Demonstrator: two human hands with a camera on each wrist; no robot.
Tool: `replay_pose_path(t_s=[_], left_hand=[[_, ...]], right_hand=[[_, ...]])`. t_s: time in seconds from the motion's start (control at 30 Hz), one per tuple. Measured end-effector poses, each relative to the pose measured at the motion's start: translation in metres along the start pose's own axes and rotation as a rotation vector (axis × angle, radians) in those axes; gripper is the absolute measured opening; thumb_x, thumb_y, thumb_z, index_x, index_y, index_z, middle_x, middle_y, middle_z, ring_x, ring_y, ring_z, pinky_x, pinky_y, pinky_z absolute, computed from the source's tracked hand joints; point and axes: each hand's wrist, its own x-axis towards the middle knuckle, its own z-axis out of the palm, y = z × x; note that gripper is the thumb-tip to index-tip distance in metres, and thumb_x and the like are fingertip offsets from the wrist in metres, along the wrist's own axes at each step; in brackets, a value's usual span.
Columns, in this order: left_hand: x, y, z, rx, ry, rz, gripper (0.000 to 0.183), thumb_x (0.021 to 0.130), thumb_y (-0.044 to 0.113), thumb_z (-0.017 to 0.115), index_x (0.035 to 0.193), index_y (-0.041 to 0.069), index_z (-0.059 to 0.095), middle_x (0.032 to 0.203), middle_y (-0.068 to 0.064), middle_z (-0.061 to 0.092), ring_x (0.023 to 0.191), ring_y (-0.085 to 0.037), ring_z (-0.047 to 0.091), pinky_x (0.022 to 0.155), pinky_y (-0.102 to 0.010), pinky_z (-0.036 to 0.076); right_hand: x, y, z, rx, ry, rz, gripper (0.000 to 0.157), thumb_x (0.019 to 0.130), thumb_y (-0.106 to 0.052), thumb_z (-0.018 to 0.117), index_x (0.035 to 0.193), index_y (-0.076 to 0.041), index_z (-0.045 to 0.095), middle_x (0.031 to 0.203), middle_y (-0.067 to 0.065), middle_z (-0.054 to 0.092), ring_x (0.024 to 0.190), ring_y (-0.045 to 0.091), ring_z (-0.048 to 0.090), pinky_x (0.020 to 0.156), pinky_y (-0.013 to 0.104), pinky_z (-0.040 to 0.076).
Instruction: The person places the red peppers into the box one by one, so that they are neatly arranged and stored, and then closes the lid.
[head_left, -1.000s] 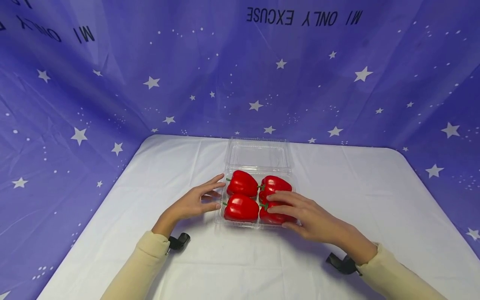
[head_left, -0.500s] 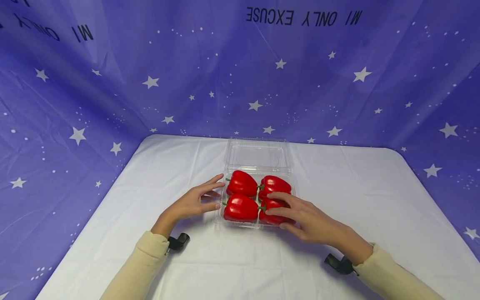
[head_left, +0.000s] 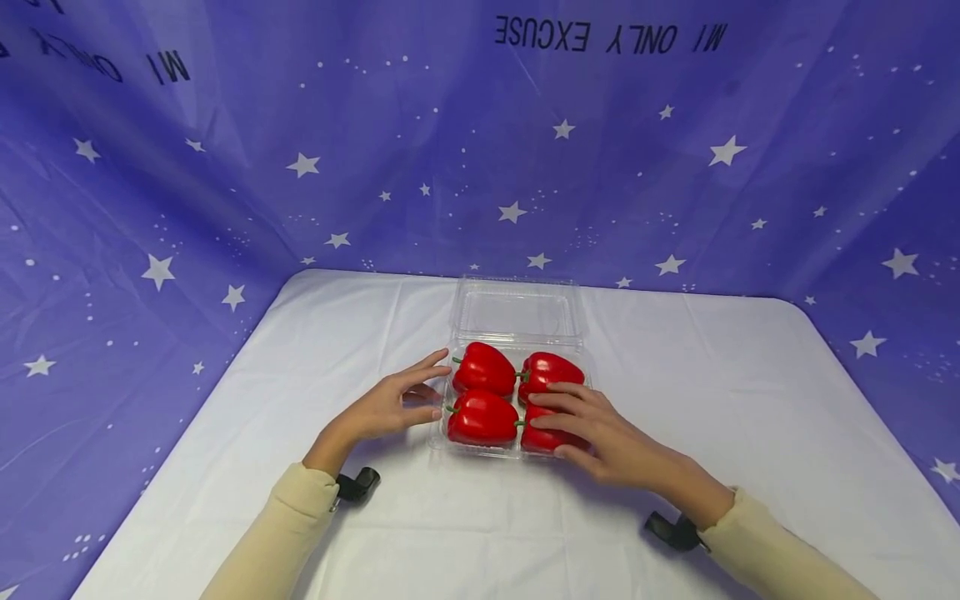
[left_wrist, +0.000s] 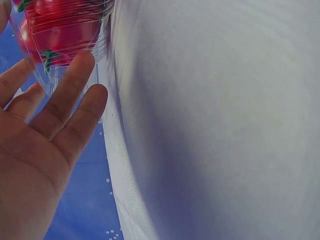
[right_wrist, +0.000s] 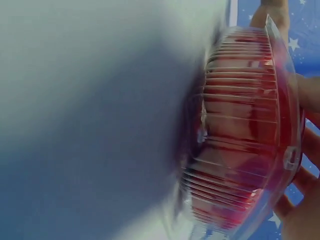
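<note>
A clear plastic clamshell box (head_left: 517, 454) lies on the table with its lid folded back. Inside sit several red bell peppers (head_left: 483, 417) with green stems, two at the left and two at the right. My right hand (head_left: 611, 437) rests its fairly straight fingers on the front right bell pepper (head_left: 540, 437), partly covering it; the thumb is near the box's front edge. Fingers spread, my left hand (head_left: 382, 404) stays beside the box's left wall, holding nothing. In the left wrist view its fingertips are close to the ribbed wall; contact is unclear.
The hinged lid (head_left: 517, 310) lies flat toward the back edge of the white-covered table (head_left: 697, 383). A purple star-printed cloth (head_left: 450, 150) hangs behind and at both sides. Each wrist bears a black mount (head_left: 358, 485).
My right hand has shifted slightly left and toward me. The front right pepper has turned a little under it, its stem moving left and nearer. My left hand keeps its place.
</note>
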Motion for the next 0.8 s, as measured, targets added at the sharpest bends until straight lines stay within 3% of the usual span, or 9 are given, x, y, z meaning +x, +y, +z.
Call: replay_pose_path(t_s=[0.2,0.47,0.8], left_hand=[[0.0,0.0,0.001,0.0,0.002,-0.014,0.065,0.092,0.019,0.071,0.15,0.007,0.043,0.167,-0.004,0.022,0.118,-0.031,0.065,0.107,-0.049,0.05],[0.0,-0.001,0.0,-0.016,0.015,0.005,0.064,0.091,0.017,0.071,0.148,0.003,0.045,0.167,-0.008,0.022,0.119,-0.034,0.064,0.106,-0.05,0.051],[0.0,0.002,0.0,0.003,-0.002,-0.001,0.063,0.092,0.019,0.07,0.148,0.005,0.044,0.167,-0.007,0.022,0.119,-0.034,0.064,0.106,-0.051,0.05]], right_hand=[[-0.009,0.004,0.008,0.073,0.006,0.107,0.045,0.087,-0.023,0.074,0.13,-0.026,0.061,0.152,0.001,0.05,0.148,0.034,0.028,0.114,0.066,0.023],[-0.009,0.006,0.012,0.114,-0.014,0.154,0.039,0.093,-0.024,0.067,0.13,-0.027,0.057,0.156,-0.002,0.045,0.15,0.035,0.024,0.115,0.067,0.022],[-0.008,0.008,0.007,0.086,0.022,0.075,0.047,0.087,-0.019,0.073,0.132,-0.026,0.06,0.154,0.003,0.048,0.147,0.035,0.031,0.112,0.063,0.028]])
